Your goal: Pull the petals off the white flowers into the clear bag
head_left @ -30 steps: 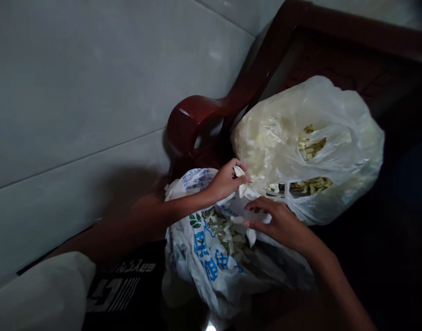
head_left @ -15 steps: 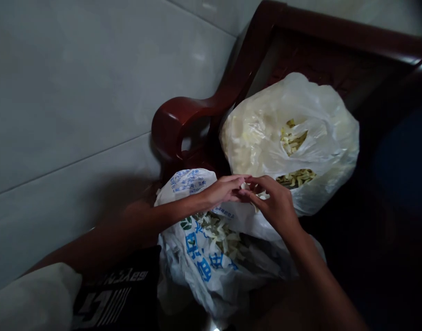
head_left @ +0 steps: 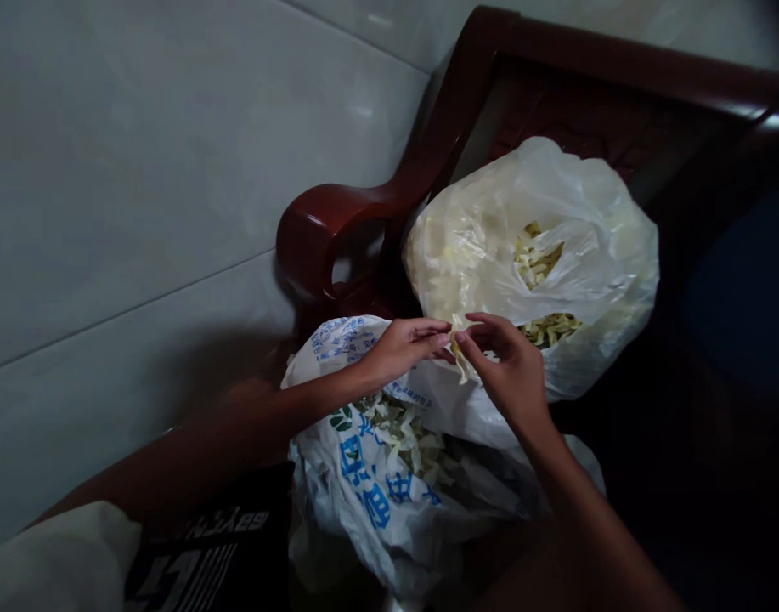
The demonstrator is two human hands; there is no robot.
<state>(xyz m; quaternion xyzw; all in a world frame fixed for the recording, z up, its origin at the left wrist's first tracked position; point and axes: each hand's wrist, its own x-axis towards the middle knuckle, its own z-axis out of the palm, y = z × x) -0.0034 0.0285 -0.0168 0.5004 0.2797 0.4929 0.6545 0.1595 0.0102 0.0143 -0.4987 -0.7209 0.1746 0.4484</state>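
Between my hands is a pale, thin curled strip [head_left: 460,357]. My left hand [head_left: 409,344] pinches its left side. My right hand [head_left: 509,361] has thumb and fingers bent at its right side, closed on it. Below my hands lies an open white bag with blue print [head_left: 369,501], with many pale strips [head_left: 408,433] inside. Behind my right hand stands a full whitish plastic bag [head_left: 478,246]; yellowish strips [head_left: 539,255] show through its openings.
A dark red wooden seat with a curled armrest [head_left: 318,225] holds the whitish bag. A grey tiled wall [head_left: 172,153] rises at the left. Black cloth with white print [head_left: 198,561] and pale cloth [head_left: 64,552] are at the lower left.
My hands have drawn slightly apart, and the strip between them now shows more and hangs down. The view has shifted a little.
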